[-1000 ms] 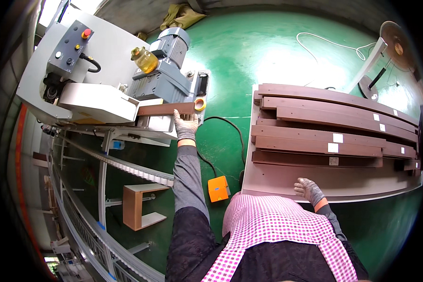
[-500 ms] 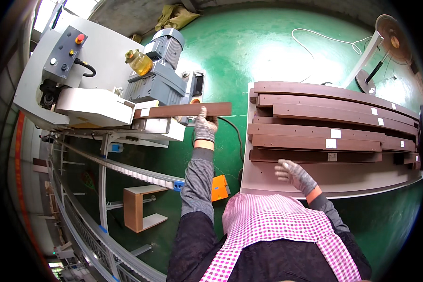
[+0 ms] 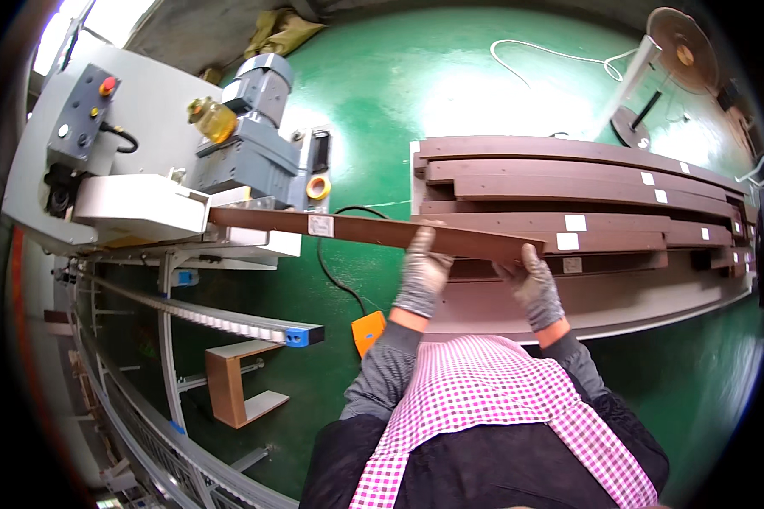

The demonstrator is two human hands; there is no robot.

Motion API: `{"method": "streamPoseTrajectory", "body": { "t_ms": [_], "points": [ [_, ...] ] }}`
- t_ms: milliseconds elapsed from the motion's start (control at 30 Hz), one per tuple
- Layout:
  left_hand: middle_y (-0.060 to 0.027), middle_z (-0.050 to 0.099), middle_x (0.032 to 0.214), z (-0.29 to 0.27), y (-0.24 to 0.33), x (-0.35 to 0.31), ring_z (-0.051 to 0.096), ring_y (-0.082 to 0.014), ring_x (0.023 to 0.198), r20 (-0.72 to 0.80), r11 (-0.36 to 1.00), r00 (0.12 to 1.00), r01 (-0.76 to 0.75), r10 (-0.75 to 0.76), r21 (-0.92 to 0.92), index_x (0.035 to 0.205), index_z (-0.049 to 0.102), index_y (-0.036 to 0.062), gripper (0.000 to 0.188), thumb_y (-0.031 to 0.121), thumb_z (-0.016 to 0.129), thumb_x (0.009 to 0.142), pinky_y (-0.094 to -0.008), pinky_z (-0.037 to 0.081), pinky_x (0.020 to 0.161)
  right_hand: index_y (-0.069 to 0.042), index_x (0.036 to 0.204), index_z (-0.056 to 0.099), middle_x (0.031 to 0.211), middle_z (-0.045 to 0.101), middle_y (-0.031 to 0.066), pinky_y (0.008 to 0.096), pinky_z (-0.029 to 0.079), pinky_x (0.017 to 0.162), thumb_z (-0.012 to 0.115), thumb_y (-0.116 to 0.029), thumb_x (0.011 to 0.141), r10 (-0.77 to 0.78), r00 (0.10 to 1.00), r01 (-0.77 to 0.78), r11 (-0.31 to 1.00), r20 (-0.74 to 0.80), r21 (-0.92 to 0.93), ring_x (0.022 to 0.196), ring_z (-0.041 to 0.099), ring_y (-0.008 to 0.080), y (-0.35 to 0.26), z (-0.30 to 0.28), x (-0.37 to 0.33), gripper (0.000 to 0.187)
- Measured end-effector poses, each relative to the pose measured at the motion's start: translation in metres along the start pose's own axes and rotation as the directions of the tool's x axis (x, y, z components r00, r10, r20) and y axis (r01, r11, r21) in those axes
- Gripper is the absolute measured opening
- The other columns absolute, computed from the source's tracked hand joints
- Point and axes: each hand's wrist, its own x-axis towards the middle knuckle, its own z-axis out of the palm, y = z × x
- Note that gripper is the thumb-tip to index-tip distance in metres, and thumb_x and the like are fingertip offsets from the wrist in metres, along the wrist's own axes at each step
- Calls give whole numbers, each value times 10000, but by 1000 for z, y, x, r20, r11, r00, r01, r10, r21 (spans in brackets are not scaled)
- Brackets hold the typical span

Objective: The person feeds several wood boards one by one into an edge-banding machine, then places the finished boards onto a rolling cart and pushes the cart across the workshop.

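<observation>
A long brown board point(image 3: 365, 231) with a white label reaches from the white machine housing point(image 3: 143, 209) on the left toward the stacked boards on the right. My gloved left hand point(image 3: 424, 270) is closed on the board's near edge, right of its middle. At its right end, my gloved right hand point(image 3: 530, 284) grips the board, thumb on top and fingers underneath. The board's left end sits at the machine's edge; whether it goes inside cannot be made out.
Brown boards point(image 3: 560, 204) with white labels lie stacked on a pale panel point(image 3: 603, 310). A roller conveyor point(image 3: 212, 312), an orange pedal point(image 3: 367, 332) with a black cable, a yellow tape roll point(image 3: 317, 187), a grey motor point(image 3: 259, 93), a control box point(image 3: 83, 117) and a standing fan point(image 3: 681, 51) surround me.
The board has come out to the right, away from the machine, with my left hand on it. My right hand, free before, has taken hold of its right end.
</observation>
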Motion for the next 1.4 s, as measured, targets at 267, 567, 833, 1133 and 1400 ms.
{"method": "streamPoseTrajectory", "body": {
  "t_ms": [267, 567, 833, 1133, 1400],
  "points": [
    [-100, 565, 951, -96, 114, -3, 515, -252, 887, -30, 907, 919, -383, 393, 174, 949, 529, 54, 328, 347, 518, 804, -425, 405, 848, -166, 1004, 554, 936, 596, 2, 356, 466, 745, 645, -422, 726, -283, 795, 340, 940, -536, 8, 848, 565, 168, -132, -220, -36, 389],
    [-55, 576, 980, -141, 11, -22, 548, -218, 919, -434, 997, 900, -7, 37, 71, 1017, 514, 81, 314, 202, 646, 759, -403, 468, 799, -38, 1224, 390, 940, 582, 138, 315, 453, 822, 605, -108, 736, -512, 833, -422, -345, -209, -838, 859, 580, 264, -140, -301, -1, 538],
    [-53, 577, 977, -148, -37, -5, 554, -189, 902, -328, 959, 911, 281, -252, 45, 989, 540, 101, 287, 176, 665, 741, -371, 515, 714, -32, 1252, 259, 1070, 473, 181, 394, 521, 627, 522, -187, 839, -375, 537, -166, 831, -756, -531, 817, 582, 300, -157, -264, 21, 514],
    [-97, 586, 829, -141, -28, 10, 578, -208, 657, -479, 222, 844, 528, -240, 820, 1061, 488, 23, 395, 325, 564, 817, -317, 508, 611, -52, 1246, 252, 1148, 413, 190, 453, 487, 703, 527, -343, 824, -298, 617, -270, 789, -728, -552, 936, 533, 352, -159, -286, 27, 581],
    [-117, 539, 948, -184, -3, -8, 538, -161, 748, -286, 308, 899, 184, 331, 934, 1297, 259, 38, 605, 102, 567, 780, -302, 469, 649, -69, 1325, 159, 1309, 293, 212, 465, 446, 829, 609, -259, 791, -22, 703, -132, 978, -711, -160, 1115, 431, 370, -111, -277, 47, 724]
  ]
}}
